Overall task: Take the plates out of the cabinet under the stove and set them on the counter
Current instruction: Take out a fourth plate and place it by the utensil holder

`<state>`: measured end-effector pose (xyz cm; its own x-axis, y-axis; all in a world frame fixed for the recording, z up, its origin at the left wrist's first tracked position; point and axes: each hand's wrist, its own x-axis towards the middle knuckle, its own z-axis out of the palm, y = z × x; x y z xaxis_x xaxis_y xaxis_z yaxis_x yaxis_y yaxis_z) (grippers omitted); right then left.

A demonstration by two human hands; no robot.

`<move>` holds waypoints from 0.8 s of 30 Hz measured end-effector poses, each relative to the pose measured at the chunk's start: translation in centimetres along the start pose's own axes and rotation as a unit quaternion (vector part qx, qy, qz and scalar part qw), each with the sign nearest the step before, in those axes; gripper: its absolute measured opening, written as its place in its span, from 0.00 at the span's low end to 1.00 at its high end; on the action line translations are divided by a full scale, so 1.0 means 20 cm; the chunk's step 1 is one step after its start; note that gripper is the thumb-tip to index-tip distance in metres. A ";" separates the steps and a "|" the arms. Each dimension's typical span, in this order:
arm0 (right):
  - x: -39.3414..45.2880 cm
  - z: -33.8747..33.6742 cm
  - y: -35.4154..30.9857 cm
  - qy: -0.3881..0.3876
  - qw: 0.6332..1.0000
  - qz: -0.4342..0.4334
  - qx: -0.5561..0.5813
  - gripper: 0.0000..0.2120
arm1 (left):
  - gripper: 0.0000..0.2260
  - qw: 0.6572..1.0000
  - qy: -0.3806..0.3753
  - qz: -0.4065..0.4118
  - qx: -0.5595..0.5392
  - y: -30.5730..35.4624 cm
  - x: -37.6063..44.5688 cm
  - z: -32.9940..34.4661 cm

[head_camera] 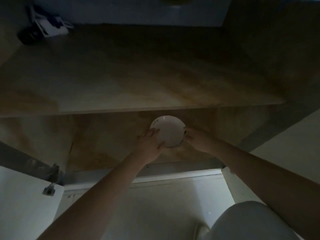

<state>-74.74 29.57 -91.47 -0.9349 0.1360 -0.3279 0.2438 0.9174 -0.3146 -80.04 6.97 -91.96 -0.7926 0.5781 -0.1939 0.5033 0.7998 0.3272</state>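
Observation:
A small stack of white plates (168,131) rests on the wooden floor of the lower cabinet compartment (107,141), just under the front edge of the shelf above. My left hand (150,144) grips the stack's left rim, fingers over the top. On the right rim my right hand (196,138) holds the stack, thumb on the edge. Both arms reach in through the cabinet opening. Lighting is dim, and the number of plates in the stack is unclear.
A wooden shelf (138,80) spans the cabinet above the plates. At its back left lie a dark round object (28,36) and a white box (52,27). An open white door (26,205) stands at left; pale floor (155,205) and my knee (251,222) are below.

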 end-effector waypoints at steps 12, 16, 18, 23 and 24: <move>0.34 0.24 0.22 0.049 0.997 0.038 0.047 0.25 | 0.24 0.982 0.016 -0.060 -0.179 -0.18 0.28 0.23; 0.40 0.34 0.28 0.079 0.991 0.018 0.105 0.20 | 0.21 0.955 0.037 -0.103 -0.274 -0.22 0.35 0.32; 0.42 0.36 0.30 0.085 0.984 0.029 0.153 0.19 | 0.23 0.929 0.022 -0.152 -0.336 -0.25 0.36 0.37; 0.46 0.38 0.31 0.086 0.969 0.033 0.228 0.20 | 0.22 0.871 0.022 -0.207 -0.445 -0.27 0.40 0.46; 0.47 0.38 0.31 0.083 0.966 0.037 0.241 0.20 | 0.23 0.863 0.023 -0.215 -0.457 -0.26 0.42 0.46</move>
<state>-79.96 33.71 -103.32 -0.9287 0.2901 -0.2310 0.3668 0.6276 -0.6867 -86.21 9.11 -103.87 -0.8624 0.2358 -0.4479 -0.3044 0.4653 0.8312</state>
